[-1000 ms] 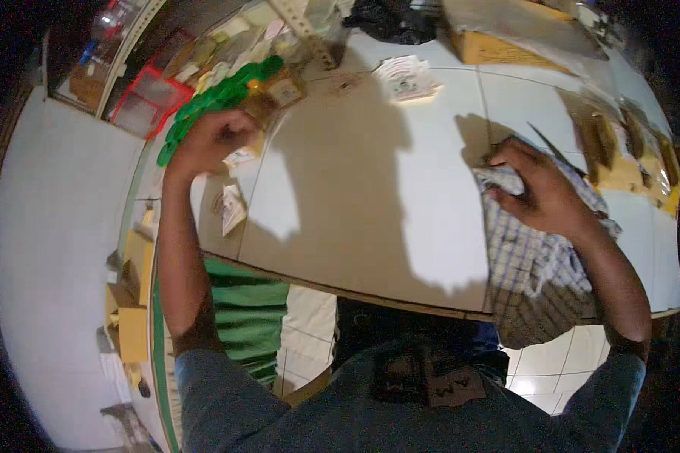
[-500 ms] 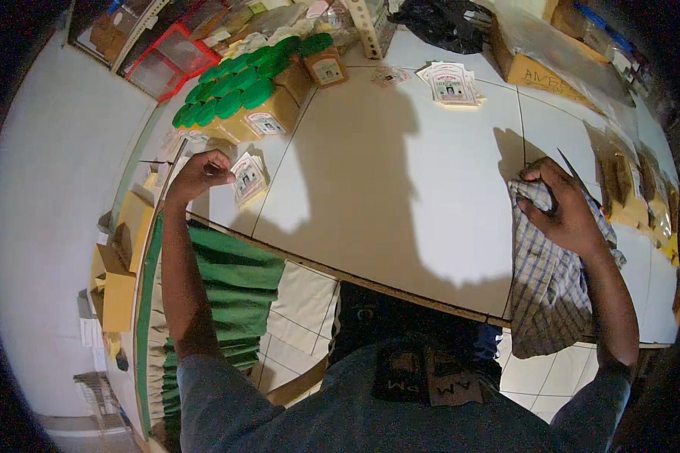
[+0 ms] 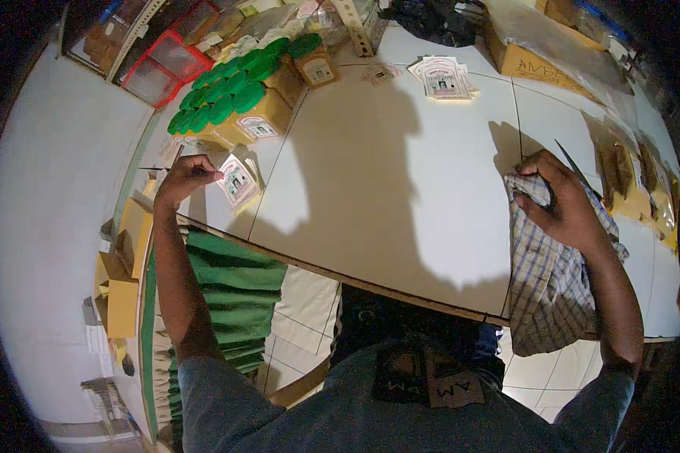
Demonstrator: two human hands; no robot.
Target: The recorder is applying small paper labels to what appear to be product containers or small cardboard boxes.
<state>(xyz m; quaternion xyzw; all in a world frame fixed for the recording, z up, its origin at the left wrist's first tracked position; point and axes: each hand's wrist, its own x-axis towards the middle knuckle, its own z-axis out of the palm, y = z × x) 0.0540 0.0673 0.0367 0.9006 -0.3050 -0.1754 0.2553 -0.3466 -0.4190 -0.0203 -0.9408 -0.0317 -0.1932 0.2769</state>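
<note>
My left hand (image 3: 186,180) is at the left of the table, its thumb and fingers pinched on the edge of a printed paper label (image 3: 236,183). That label lies slanted over a small stack of similar ones. On the right, my right hand (image 3: 563,196) curls its fingers around a bunched part of a blue and white checked cloth (image 3: 548,283). The cloth hangs over the table's front edge. A dark pointed blade (image 3: 568,157) sticks out beside the right hand; the rest of it is hidden.
Several filled jars with green lids (image 3: 238,94) stand at the back left. Another stack of labels (image 3: 443,78) lies at the back. Farther right are a cardboard box (image 3: 540,72) and plastic-bagged packs (image 3: 631,185). A black plastic bag (image 3: 434,19) sits behind.
My left hand has shifted slightly left, and the top label has slid left and fanned out from its stack. My right hand stays on the cloth. The whole view has moved a little.
</note>
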